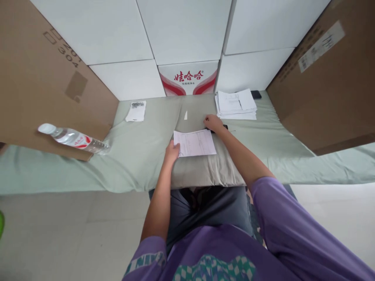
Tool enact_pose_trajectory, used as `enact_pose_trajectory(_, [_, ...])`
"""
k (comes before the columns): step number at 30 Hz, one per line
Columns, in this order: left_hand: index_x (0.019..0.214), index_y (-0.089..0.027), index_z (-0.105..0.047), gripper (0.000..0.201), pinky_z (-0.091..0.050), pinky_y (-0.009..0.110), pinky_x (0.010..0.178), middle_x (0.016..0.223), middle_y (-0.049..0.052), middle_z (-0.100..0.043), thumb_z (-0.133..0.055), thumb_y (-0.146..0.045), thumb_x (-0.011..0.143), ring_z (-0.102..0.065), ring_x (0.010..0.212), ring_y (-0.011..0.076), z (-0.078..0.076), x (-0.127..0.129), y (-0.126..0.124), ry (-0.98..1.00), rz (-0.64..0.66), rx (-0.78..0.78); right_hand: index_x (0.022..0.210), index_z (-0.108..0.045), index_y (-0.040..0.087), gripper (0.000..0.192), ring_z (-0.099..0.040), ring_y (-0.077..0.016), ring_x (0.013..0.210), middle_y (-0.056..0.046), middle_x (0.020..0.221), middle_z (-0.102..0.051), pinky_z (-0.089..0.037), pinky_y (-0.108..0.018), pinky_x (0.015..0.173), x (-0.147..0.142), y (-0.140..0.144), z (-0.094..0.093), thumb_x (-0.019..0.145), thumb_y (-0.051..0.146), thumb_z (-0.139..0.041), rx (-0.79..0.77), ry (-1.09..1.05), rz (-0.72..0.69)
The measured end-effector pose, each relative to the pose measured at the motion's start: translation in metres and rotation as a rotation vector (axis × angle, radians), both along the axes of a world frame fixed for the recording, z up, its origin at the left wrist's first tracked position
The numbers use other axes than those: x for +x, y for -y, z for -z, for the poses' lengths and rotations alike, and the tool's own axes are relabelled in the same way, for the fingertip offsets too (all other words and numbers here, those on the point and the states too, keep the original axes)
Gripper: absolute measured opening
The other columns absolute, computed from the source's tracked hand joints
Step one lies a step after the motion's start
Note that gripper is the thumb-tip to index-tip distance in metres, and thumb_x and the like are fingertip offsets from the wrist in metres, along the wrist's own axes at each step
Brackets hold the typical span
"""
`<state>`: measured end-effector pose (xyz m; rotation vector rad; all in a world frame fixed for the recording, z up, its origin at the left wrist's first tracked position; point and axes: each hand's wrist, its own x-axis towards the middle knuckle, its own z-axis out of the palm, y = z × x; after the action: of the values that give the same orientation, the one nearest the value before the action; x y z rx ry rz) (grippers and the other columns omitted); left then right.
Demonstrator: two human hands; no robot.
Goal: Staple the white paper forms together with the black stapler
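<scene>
My left hand [172, 151] grips the lower left corner of a white printed sheet of paper [195, 143], its thumb on top. The sheet lies near the front of the cloth-covered table. Beyond its upper right corner is my right hand [213, 122], with the fingers curled together; whatever they may hold is hidden. A small black object [225, 127] shows partly from under my right wrist, too covered to name. A narrow white paper scrap [186, 115] lies left of my right hand. Behind that hand sits a stack of printed papers [236, 104].
A dark phone-like object [256, 95] lies behind the stack. At the left are a smaller pile of papers [136, 111] and a tilted water bottle [76, 139]. Cardboard boxes [43, 74] [328, 89] flank the table; white boxes [187, 31] form its back wall.
</scene>
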<state>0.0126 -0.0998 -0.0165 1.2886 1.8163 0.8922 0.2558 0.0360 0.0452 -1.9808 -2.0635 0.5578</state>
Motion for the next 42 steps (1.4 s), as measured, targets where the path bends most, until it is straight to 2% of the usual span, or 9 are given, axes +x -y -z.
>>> enact_pose_trajectory(9, [0.122,-0.018,-0.065,0.034,-0.065,0.039,0.070,0.108,0.010,-0.075,-0.050,-0.029,0.094,-0.073,0.083,0.0243,-0.010,0.001,0.004,0.052,0.009,-0.047,0.106,-0.071,0.020,0.027,-0.066,-0.0265,0.107,-0.012,0.116,-0.074,-0.051,-0.038,0.094,0.008,-0.008,0.007,0.091,0.022,-0.049,-0.016,-0.056,-0.077])
enact_pose_trajectory(14, [0.115,-0.019,-0.068,0.028,-0.062,0.041,0.090,0.111,0.010,-0.075,-0.051,-0.025,0.093,-0.071,0.108,0.0273,-0.019,0.006,0.014,0.004,-0.036,-0.001,0.099,-0.072,0.019,0.023,-0.066,-0.0260,0.108,-0.013,0.117,-0.073,-0.051,-0.038,0.096,0.009,-0.012,0.007,0.088,0.019,-0.051,-0.004,-0.083,0.009])
enact_pose_trajectory(19, [0.118,-0.018,-0.066,0.029,-0.057,0.045,0.100,0.116,0.011,-0.074,-0.049,-0.024,0.095,-0.070,0.112,0.0279,-0.021,0.012,0.021,-0.043,-0.058,0.003,0.100,-0.071,0.018,0.024,-0.065,-0.0278,0.108,-0.016,0.118,-0.072,-0.050,-0.041,0.097,0.009,-0.016,0.010,0.087,0.017,-0.051,-0.020,-0.081,0.074])
enact_pose_trajectory(22, [0.119,-0.019,-0.065,0.029,-0.054,0.047,0.104,0.119,0.012,-0.073,-0.048,-0.025,0.096,-0.068,0.115,0.0283,-0.020,0.013,0.024,-0.076,-0.040,0.028,0.100,-0.071,0.016,0.024,-0.064,-0.0272,0.108,-0.017,0.116,-0.072,-0.050,-0.040,0.097,0.008,-0.016,0.010,0.087,0.017,-0.051,-0.012,-0.079,0.062])
enact_pose_trajectory(29, [0.117,-0.017,-0.065,0.027,-0.052,0.045,0.104,0.120,0.014,-0.073,-0.049,-0.025,0.097,-0.068,0.116,0.0298,-0.018,0.014,0.027,-0.130,-0.006,0.047,0.099,-0.070,0.017,0.024,-0.065,-0.0295,0.108,-0.018,0.114,-0.072,-0.050,-0.041,0.094,0.003,-0.009,0.009,0.090,0.017,-0.047,-0.015,-0.050,0.065])
enact_pose_trajectory(42, [0.115,-0.021,-0.065,0.023,-0.052,0.043,0.102,0.115,0.011,-0.074,-0.049,-0.027,0.098,-0.068,0.116,0.0291,-0.020,0.015,0.029,-0.140,-0.003,0.030,0.103,-0.068,0.019,0.024,-0.064,-0.0323,0.111,-0.018,0.122,-0.070,-0.049,-0.047,0.096,-0.002,-0.004,0.010,0.090,0.019,-0.048,-0.074,0.001,0.066])
